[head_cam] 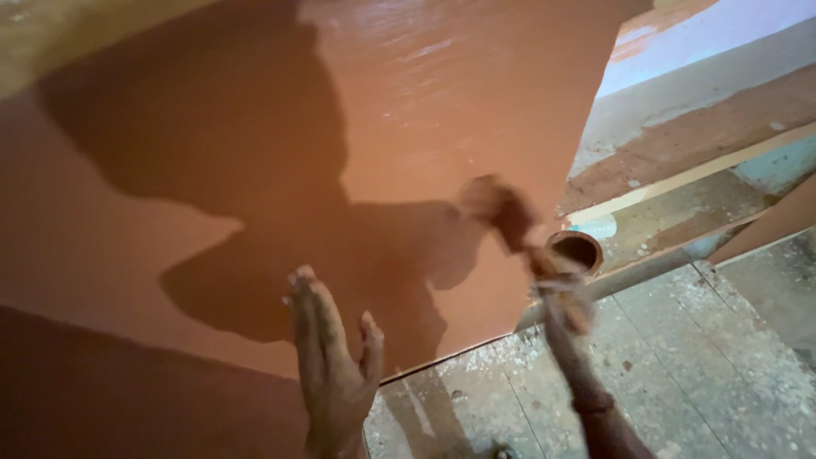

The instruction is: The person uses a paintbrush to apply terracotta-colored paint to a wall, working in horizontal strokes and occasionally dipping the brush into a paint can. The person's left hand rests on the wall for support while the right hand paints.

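Red-brown wet paint across a wall (212, 170), left hand (331, 365) flat and open against it at lower centre, blurred right hand (561, 297) right of centre closed around a brush (501, 208) touching the wall beside a pipe opening (576, 251).

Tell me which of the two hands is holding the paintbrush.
The right hand, blurred with motion, grips the paintbrush against the reddish-brown painted wall. The left hand is open with fingers straight and holds nothing.
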